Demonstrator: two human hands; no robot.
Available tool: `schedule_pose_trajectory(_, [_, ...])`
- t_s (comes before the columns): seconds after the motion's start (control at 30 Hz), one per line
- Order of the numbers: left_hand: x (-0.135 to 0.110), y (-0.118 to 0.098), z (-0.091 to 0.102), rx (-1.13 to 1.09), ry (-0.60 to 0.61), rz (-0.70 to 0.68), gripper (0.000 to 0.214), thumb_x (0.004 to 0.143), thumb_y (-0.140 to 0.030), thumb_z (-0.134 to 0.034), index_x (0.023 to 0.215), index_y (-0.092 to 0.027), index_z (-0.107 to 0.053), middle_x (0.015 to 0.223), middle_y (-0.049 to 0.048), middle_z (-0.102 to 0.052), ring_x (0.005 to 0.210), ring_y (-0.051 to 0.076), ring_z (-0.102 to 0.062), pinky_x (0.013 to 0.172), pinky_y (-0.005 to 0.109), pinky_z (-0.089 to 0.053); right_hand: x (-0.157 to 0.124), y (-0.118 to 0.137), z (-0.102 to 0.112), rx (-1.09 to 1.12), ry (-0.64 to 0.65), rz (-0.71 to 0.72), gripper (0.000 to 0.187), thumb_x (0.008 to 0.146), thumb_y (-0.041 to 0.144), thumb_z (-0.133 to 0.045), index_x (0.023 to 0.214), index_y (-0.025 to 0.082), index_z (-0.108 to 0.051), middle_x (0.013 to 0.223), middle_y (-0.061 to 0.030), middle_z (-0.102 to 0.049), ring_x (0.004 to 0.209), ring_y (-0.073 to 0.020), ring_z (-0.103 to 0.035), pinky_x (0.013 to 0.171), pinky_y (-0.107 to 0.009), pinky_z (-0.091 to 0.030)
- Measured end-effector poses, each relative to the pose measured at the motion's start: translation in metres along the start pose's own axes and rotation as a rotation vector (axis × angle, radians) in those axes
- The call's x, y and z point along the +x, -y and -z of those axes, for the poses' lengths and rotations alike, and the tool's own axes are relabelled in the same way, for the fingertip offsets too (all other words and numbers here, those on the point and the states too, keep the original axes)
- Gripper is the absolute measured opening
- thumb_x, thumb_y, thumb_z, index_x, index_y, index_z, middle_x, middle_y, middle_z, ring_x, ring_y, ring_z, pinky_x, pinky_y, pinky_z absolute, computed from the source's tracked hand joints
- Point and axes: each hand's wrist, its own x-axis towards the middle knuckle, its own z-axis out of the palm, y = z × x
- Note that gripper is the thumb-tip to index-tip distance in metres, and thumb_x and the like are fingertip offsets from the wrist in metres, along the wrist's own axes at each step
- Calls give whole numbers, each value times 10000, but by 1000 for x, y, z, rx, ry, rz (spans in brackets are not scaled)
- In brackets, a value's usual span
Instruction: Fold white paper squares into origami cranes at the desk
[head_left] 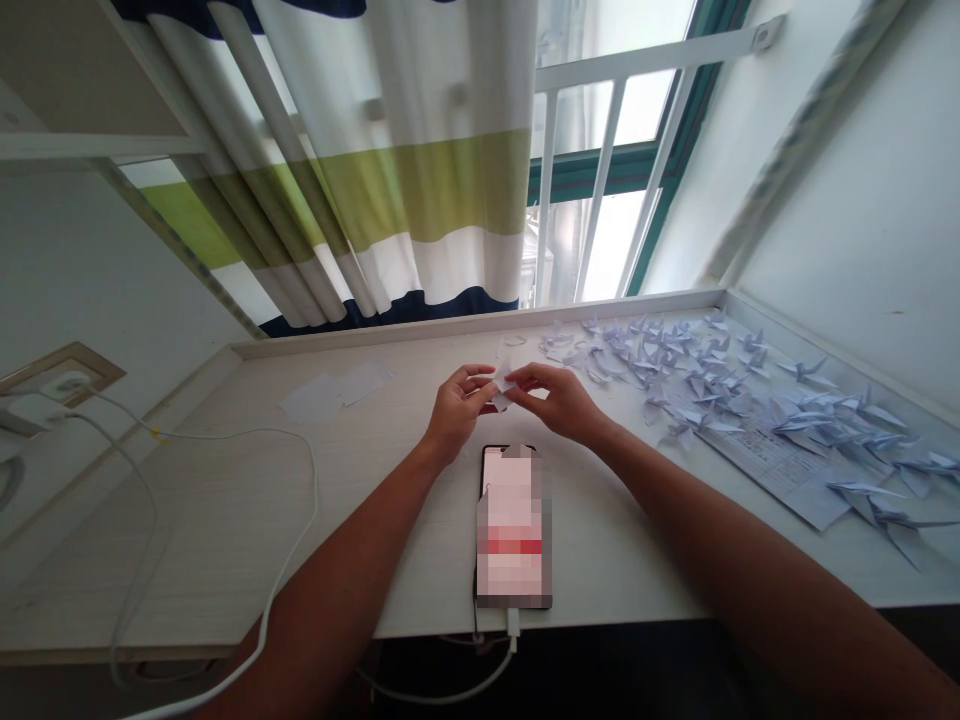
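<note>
Between my two hands, a small piece of folded white paper (504, 380) is held up over the middle of the desk. My left hand (459, 408) pinches its left side between thumb and fingers. On the other side, my right hand (556, 398) grips the paper's right edge with thumb and forefinger. My fingertips cover part of the folds. Just below my hands lies a phone (511, 530) with a lit, blurred screen and a cable plugged into its lower end.
Many folded paper cranes (675, 360) spread over the right side, some on a printed sheet (787, 460). Flat paper pieces (337, 388) lie at left. A white cable (315, 480) runs from the wall socket (64, 385) across the desk (225, 480). Behind hangs a curtain (420, 190).
</note>
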Motion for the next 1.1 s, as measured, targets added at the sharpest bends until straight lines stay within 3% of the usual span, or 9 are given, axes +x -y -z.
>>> schedule_pose_trajectory(0.2, [0, 5, -1, -15, 36, -5, 472, 717, -223, -844, 1134, -164, -632, 1054, 89, -713, 880, 203, -736, 842, 430, -620, 0, -2, -3, -140, -129, -90, 193, 913, 391, -670, 859, 208, -641, 665, -14, -700, 616, -190, -661, 635, -340, -519])
schedule_pose_trajectory(0.3, [0, 7, -2, -14, -19, 31, 445, 706, -180, -840, 1104, -155, -643, 1048, 97, -726, 883, 201, -736, 856, 438, -617, 0, -3, -3, -356, -149, 37, 111, 925, 298, -647, 867, 205, -635, 725, -34, -679, 651, -189, -616, 634, -337, -490])
schedule_pose_trajectory(0.43, [1, 4, 0, -41, -78, 123, 398, 707, -153, -832, 1074, -142, -680, 948, 88, -761, 821, 174, -727, 875, 420, -606, 1, 3, -1, -520, 102, 412, 126, 973, 207, -561, 993, 212, -686, 1029, -101, -713, 937, -247, -646, 840, -430, -532])
schedule_pose_trajectory(0.53, [2, 0, 3, -98, -73, 182, 347, 738, -154, -796, 1073, -128, -712, 910, 89, -770, 797, 170, -726, 893, 413, -597, 3, 7, 1, -553, 227, 518, 177, 988, 182, -544, 1054, 223, -704, 1125, -96, -713, 1044, -260, -650, 926, -472, -527])
schedule_pose_trajectory(0.77, [2, -8, 9, -262, 86, 269, 335, 731, -33, -673, 1048, -104, -753, 750, 20, -692, 765, 149, -720, 1028, 452, -550, 4, 3, 7, -628, 265, 515, 251, 980, 93, -522, 1089, 212, -713, 1128, -102, -734, 1007, -259, -674, 889, -456, -531])
schedule_pose_trajectory(0.93, [0, -6, 7, -293, 199, 258, 362, 776, -90, -774, 1133, -139, -738, 902, 48, -729, 925, 171, -725, 1107, 459, -493, 3, 5, 10, -624, 172, 441, 228, 1008, 148, -483, 1014, 202, -704, 1028, -87, -733, 847, -209, -666, 789, -385, -533])
schedule_pose_trajectory(1.1, [-1, -5, 6, -315, 208, 246, 421, 797, -106, -791, 1206, -144, -703, 916, 48, -735, 934, 164, -723, 1096, 448, -499, 2, 8, 11, -544, 125, 375, 200, 1017, 214, -517, 972, 193, -710, 1000, -85, -735, 837, -200, -670, 764, -363, -535])
